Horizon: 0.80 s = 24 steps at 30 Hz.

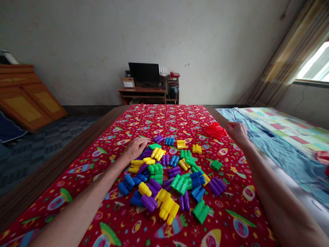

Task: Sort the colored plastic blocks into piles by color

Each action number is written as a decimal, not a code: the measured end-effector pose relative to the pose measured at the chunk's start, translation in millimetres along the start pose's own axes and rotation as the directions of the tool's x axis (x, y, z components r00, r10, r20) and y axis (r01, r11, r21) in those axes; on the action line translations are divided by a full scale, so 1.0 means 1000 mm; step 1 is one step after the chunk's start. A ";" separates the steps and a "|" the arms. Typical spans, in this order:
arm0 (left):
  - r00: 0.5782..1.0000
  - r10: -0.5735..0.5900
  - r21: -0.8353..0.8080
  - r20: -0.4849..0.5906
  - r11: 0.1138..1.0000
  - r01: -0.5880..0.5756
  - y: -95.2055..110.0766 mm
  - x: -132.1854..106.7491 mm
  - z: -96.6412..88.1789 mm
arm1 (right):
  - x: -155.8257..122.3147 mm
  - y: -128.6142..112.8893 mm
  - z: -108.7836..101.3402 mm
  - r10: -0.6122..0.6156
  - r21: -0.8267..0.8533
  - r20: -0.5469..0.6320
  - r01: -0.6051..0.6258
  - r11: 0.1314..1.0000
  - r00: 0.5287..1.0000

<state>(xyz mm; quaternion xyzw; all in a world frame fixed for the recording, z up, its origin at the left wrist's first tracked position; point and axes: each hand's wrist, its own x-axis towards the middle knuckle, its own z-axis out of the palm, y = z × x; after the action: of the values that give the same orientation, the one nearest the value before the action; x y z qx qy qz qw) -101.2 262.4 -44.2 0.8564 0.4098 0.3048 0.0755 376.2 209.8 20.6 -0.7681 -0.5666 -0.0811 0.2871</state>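
My left hand [136,147] rests at the far left edge of a loose pile of plastic building blocks, fingers stretched out. Its fingertips point at a purple block [158,138], close to it; whether they touch is hard to tell. Beneath and beside that hand are a green block [155,146] and a yellow block [158,154]. At the table's right edge my right hand [238,132] is closed, its fingers curled against a crumpled red plastic bag [216,130]. The fingertips are partly hidden. Other blocks in blue, green, yellow and purple lie scattered toward me, such as a green block [200,211].
A red patterned cloth [164,118] covers the long table. Beyond it stands a desk [144,90] with a monitor [144,73]. To the right is a bed [282,137] with a patchwork cover; a wooden cabinet [31,96] stands at the left.
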 end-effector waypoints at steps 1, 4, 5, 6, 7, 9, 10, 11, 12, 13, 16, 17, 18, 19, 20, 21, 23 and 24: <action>1.000 0.001 0.001 0.000 1.000 -0.001 0.000 0.000 0.000 | -0.001 -0.009 -0.003 -0.005 0.043 -0.026 0.006 0.999 1.000; 1.000 0.005 0.001 0.005 1.000 -0.005 0.001 0.000 0.000 | -0.010 -0.044 -0.004 -0.086 0.263 0.016 0.079 0.962 0.996; 1.000 0.004 0.001 0.006 1.000 -0.004 0.001 0.000 0.000 | -0.014 -0.055 -0.002 -0.163 0.336 0.064 0.132 0.933 0.985; 1.000 0.003 0.002 0.004 1.000 -0.003 0.002 0.000 0.000 | -0.020 -0.065 0.002 -0.255 0.399 0.123 0.188 0.898 0.959; 1.000 0.002 0.002 0.001 1.000 -0.002 0.002 0.000 0.001 | -0.026 -0.074 0.007 -0.355 0.451 0.185 0.242 0.859 0.916; 1.000 0.000 0.001 -0.009 1.000 0.000 0.002 0.000 0.001 | -0.039 -0.088 0.018 -0.528 0.520 0.296 0.329 0.788 0.796; 1.000 0.002 -0.002 -0.009 1.000 -0.002 0.002 0.000 0.001 | -0.045 -0.094 0.023 -0.583 0.541 0.342 0.353 0.763 0.737; 1.000 0.005 -0.005 -0.007 1.000 -0.005 0.002 0.000 0.000 | -0.052 -0.100 0.028 -0.619 0.554 0.381 0.366 0.747 0.687; 1.000 0.009 -0.008 -0.002 1.000 -0.009 0.002 0.000 0.000 | -0.058 -0.106 0.031 -0.643 0.559 0.412 0.378 0.738 0.646; 1.000 0.011 -0.010 0.003 1.000 -0.011 0.002 0.000 0.000 | -0.065 -0.112 0.033 -0.663 0.564 0.432 0.390 0.727 0.611; 1.000 0.016 -0.014 0.010 1.000 -0.016 0.001 0.000 0.000 | -0.082 -0.132 0.029 -0.749 0.628 0.438 0.427 0.650 0.497; 1.000 0.016 -0.014 0.007 1.000 -0.016 0.001 0.000 0.001 | -0.086 -0.138 0.026 -0.781 0.661 0.431 0.430 0.615 0.452; 1.000 0.016 -0.015 0.001 1.000 -0.016 0.001 0.000 0.001 | -0.089 -0.143 0.022 -0.805 0.694 0.424 0.422 0.584 0.415; 1.000 0.016 -0.017 -0.006 1.000 -0.016 0.000 0.000 0.002 | -0.091 -0.147 0.020 -0.820 0.721 0.417 0.407 0.561 0.391; 1.000 0.016 -0.020 -0.012 1.000 -0.016 0.000 0.000 0.002 | -0.092 -0.149 0.018 -0.824 0.737 0.407 0.392 0.551 0.393; 1.000 0.016 -0.023 -0.017 1.000 -0.017 0.000 0.000 0.002 | -0.092 -0.150 0.018 -0.815 0.739 0.396 0.380 0.556 0.422; 1.000 0.020 -0.025 -0.014 0.999 -0.021 -0.001 0.000 0.002 | -0.094 -0.152 0.022 -0.765 0.710 0.376 0.368 0.601 0.524; 1.000 0.025 -0.026 -0.008 0.999 -0.025 -0.001 0.000 0.002 | -0.096 -0.153 0.025 -0.740 0.685 0.369 0.375 0.625 0.562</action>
<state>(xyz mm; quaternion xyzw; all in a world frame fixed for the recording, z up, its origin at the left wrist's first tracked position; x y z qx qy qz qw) -100.8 263.5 -46.4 0.8592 0.3955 0.3144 0.0810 198.0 173.6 9.8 -0.4033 -0.8477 0.2469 0.2404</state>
